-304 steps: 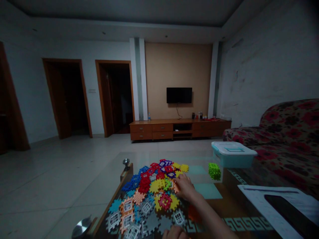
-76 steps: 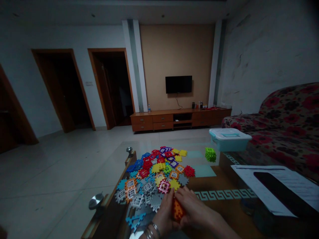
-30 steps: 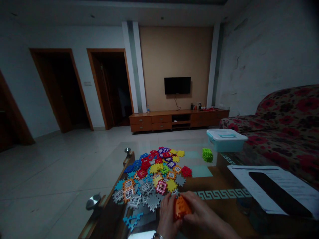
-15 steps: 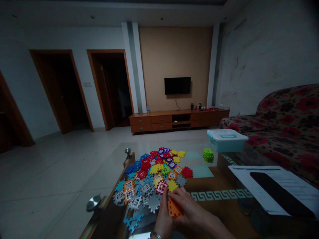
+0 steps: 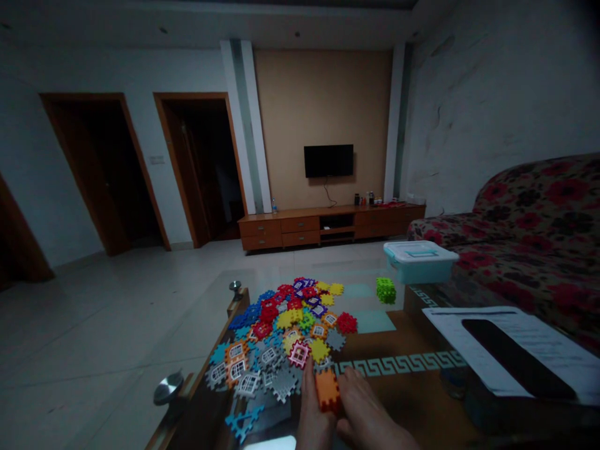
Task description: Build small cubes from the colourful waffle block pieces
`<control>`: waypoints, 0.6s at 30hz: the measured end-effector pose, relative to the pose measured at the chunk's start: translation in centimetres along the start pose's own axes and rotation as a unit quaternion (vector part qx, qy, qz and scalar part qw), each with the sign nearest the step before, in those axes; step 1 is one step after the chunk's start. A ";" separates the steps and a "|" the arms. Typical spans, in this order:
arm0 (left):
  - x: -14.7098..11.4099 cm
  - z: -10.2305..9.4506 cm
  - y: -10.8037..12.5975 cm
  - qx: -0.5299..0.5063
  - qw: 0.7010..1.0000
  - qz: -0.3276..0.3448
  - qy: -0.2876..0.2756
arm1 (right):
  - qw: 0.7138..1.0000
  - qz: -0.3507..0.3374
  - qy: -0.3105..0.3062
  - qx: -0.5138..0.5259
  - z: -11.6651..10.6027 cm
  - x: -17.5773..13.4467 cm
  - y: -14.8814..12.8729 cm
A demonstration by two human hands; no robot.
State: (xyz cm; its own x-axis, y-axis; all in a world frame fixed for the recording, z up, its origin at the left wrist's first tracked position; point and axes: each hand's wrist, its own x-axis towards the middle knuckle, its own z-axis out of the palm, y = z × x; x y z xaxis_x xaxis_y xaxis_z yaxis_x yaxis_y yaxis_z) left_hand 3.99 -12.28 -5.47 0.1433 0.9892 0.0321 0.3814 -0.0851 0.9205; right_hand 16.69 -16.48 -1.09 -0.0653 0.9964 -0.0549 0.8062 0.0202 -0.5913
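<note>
Both my hands hold one small orange block assembly (image 5: 327,390) of interlocking toothed tiles, low over the near part of the glass table (image 5: 407,350). My left hand (image 5: 312,415) presses its left side and my right hand (image 5: 365,415) grips its right side. Just beyond them lies a pile of coloured toothed tiles (image 5: 285,331): red, blue, yellow, grey, orange and purple, some with window shapes. A finished green cube (image 5: 385,290) stands alone farther back on the table.
A teal storage box with a white lid (image 5: 419,261) sits at the far right of the table. A paper sheet with a dark phone (image 5: 515,357) lies at the right. A floral sofa (image 5: 525,231) runs along the right; tiled floor lies left.
Over ten seconds my hands came off the tile pile and joined on the orange piece. In the last second the orange assembly turned in my hands and sank slightly toward the table.
</note>
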 end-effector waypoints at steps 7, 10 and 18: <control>0.2 0.1 -0.2 -0.025 0.999 -0.021 -0.021 | 1.000 0.017 0.008 -0.008 -0.8 -0.1 -1.6; 0.0 -1.2 1.5 -0.053 0.996 -0.029 -0.066 | 0.999 0.032 -0.017 0.009 -1.3 -0.5 -1.0; -0.2 -5.6 5.7 0.182 0.970 0.053 -0.151 | 0.996 -0.019 -0.002 0.085 -1.4 0.9 0.9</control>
State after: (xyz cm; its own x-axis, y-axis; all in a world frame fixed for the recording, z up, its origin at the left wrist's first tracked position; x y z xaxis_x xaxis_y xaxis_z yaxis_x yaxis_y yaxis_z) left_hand 1.05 -12.28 1.89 0.4401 0.8967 -0.0475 0.6387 -0.2754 0.7185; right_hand 18.13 -15.47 -0.53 -0.0963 0.9948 -0.0335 0.6915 0.0426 -0.7211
